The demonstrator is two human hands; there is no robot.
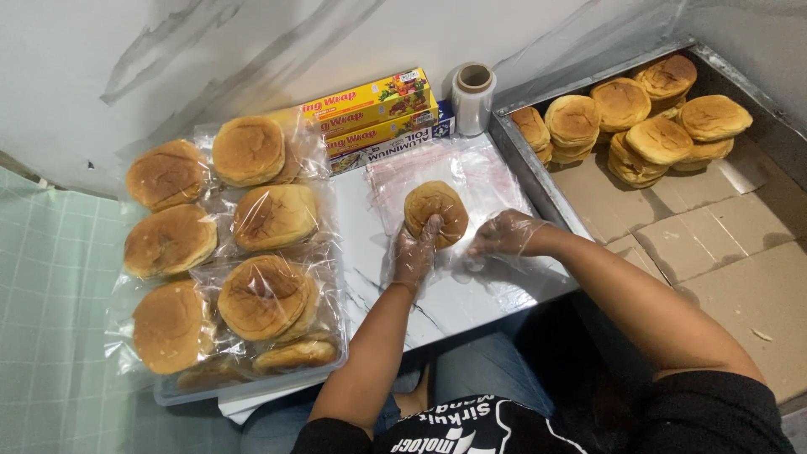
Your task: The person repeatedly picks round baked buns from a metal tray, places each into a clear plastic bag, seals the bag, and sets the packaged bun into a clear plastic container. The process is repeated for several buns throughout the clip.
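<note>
— Where is the bun (435, 212)?

— At the middle of the table (454, 307), held over a sheet of clear plastic (471, 181). The left hand (414, 254), in a thin clear glove, has its grip closed on the bun's lower edge.

— And the right hand (507, 233)?

— Gloved too, just beside the bun, fingers curled down onto the plastic; I cannot tell whether that grip pinches it.

— What lies around?

— To the left, a tray (252, 388) piled with bagged buns (267, 296). Behind, yellow wrap boxes (370, 113) and a roll of film (473, 98) against the wall. To the right, a metal bin (525, 164) lined with cardboard, unwrapped buns (647, 118) stacked at its far end.
</note>
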